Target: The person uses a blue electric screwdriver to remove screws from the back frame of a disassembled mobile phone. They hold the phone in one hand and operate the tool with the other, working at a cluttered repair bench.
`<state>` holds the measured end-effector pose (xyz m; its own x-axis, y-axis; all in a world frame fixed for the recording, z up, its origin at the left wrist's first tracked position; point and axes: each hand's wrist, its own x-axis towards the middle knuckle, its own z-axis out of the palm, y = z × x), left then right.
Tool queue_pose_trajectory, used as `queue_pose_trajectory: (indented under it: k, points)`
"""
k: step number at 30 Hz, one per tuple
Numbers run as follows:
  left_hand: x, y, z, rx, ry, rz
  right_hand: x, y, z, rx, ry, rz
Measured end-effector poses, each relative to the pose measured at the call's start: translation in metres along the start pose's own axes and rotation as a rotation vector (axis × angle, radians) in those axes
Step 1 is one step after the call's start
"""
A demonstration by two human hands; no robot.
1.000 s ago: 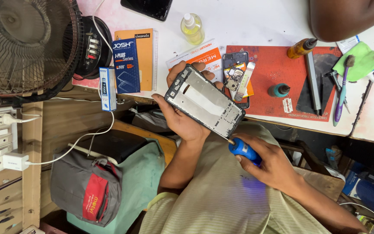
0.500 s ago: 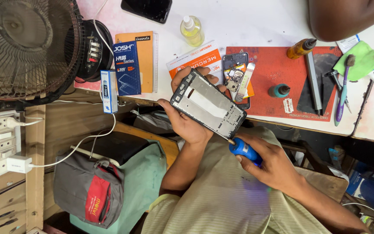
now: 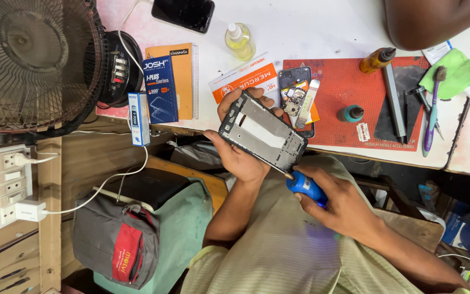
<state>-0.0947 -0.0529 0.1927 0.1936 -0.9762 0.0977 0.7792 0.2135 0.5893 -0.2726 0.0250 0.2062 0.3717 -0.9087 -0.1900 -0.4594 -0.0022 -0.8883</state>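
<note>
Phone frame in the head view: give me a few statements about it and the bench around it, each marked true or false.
1. The left hand holds the phone frame above the edge of the table. True.
2. The right hand holds a screwdriver with a red handle. False: the handle is blue.
3. The screwdriver's tip meets the lower corner of the phone frame. True.
4. The small bottle of yellow liquid stands on the red mat. False: it stands on the bare white table, left of the mat.
5. The fan is at the right end of the table. False: it is at the left.
</note>
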Motion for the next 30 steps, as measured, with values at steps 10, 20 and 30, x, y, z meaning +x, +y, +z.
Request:
queue_pose_trajectory:
  k: [10, 20, 30]
  points:
    - [-0.014, -0.015, 0.018, 0.02, 0.014, -0.002, -0.015, 0.001, -0.016, 0.003, 0.026, -0.081]
    - [-0.036, -0.041, 0.045, 0.02, -0.032, 0.027, -0.043, 0.006, -0.045, 0.017, 0.034, -0.078]
    - [-0.037, -0.062, 0.066, 0.002, -0.066, 0.0, -0.047, 0.006, -0.075, 0.013, 0.036, -0.077]
